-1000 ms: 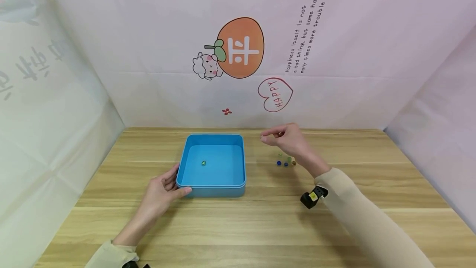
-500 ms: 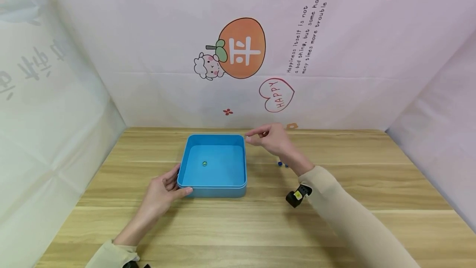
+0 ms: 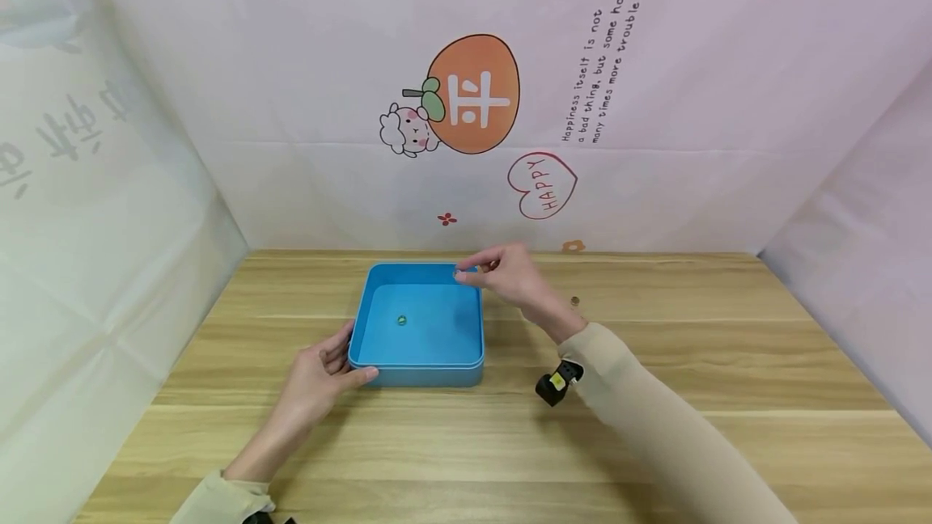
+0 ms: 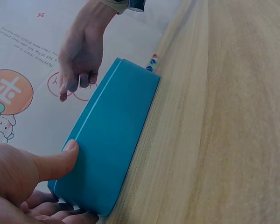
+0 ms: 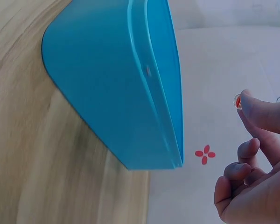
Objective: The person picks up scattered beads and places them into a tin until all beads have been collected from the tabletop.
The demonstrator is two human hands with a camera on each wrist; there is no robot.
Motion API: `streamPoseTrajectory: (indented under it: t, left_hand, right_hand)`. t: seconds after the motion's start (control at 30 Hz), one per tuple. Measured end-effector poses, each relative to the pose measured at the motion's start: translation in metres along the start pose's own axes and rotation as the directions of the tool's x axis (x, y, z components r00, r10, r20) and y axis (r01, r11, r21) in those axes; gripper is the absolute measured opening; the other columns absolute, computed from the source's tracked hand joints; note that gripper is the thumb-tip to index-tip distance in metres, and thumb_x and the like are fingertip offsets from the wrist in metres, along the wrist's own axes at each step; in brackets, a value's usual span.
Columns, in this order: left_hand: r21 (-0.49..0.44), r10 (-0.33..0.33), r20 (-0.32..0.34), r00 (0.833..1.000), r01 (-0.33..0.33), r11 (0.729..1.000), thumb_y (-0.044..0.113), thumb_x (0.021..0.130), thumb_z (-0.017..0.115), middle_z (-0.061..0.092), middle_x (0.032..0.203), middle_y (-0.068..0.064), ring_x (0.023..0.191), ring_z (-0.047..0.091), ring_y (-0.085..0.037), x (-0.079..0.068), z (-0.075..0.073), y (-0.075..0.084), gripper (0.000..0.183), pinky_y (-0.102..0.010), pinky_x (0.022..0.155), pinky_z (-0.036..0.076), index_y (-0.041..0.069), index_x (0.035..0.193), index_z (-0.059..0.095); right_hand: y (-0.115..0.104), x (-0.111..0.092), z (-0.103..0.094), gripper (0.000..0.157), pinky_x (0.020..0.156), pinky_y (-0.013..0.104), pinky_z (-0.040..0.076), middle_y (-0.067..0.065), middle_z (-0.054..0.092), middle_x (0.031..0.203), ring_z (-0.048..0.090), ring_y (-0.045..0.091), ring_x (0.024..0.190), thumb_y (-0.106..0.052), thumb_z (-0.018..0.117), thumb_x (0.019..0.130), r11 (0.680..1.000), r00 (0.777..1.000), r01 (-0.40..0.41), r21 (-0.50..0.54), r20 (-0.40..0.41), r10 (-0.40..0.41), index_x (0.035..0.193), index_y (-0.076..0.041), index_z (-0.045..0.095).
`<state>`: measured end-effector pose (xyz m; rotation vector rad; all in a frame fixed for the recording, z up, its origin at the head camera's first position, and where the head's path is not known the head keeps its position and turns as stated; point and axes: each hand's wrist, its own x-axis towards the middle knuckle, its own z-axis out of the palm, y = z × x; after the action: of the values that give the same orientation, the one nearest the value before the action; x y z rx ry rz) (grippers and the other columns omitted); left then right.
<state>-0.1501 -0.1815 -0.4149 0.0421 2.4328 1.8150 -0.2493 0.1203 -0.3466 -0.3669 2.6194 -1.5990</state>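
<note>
A shallow square blue box stands on the wooden table. My left hand grips its near left corner, thumb on the front wall and fingers along the left side. Inside the box lies one greenish glass marble. Over the box's far right corner is my right hand, pinching a clear marble with a red-orange swirl between thumb and index finger. The right wrist view shows its other fingers curled toward the palm.
Several small marbles lie on the table right of the box; in the head view my right forearm hides most, leaving one brownish marble visible. A printed white cloth hangs behind the table, with more cloth at both sides.
My right hand has moved left with the pinched marble, from above the table to over the box's far right corner. The left hand and box stay in place.
</note>
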Motion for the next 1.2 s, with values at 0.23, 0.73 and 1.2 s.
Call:
streamPoseTrajectory:
  t: [0.23,0.73,1.2]
  left_hand:
    - [-0.016,0.003,-0.001,1.000,-0.003,1.000,0.006,0.092,0.084,0.032,0.164,-0.025,0.147,0.039,-0.039,0.000,0.000,0.000,0.088,-0.039,0.109,0.045,-0.003,0.163,0.032]
    - [-0.036,0.001,0.007,1.000,-0.001,0.999,0.006,0.092,0.083,0.032,0.164,-0.026,0.147,0.038,-0.039,-0.001,0.000,0.000,0.089,-0.039,0.109,0.046,-0.002,0.163,0.031]
    - [-0.037,0.008,0.018,1.000,-0.008,0.999,0.009,0.093,0.083,0.032,0.164,-0.026,0.147,0.039,-0.039,-0.001,-0.001,-0.001,0.088,-0.040,0.108,0.046,-0.001,0.164,0.030]
  right_hand:
    - [-0.003,0.005,0.013,0.015,0.064,0.029,0.035,0.006,0.066,0.090,0.049,0.023,0.079,-0.017,0.084,0.093,1.000,1.000,-0.001,0.020,0.011,0.000,0.105,-0.008,0.085]
    - [-0.005,0.016,0.039,0.014,0.063,0.029,0.034,0.005,0.064,0.084,0.049,0.021,0.073,-0.016,0.084,0.093,1.000,1.000,0.001,0.005,0.027,-0.001,0.104,-0.007,0.085]
    - [-0.005,0.026,0.060,0.013,0.064,0.029,0.035,0.004,0.063,0.084,0.049,0.020,0.073,-0.016,0.083,0.094,1.000,0.999,-0.011,-0.019,0.030,0.012,0.104,-0.008,0.085]
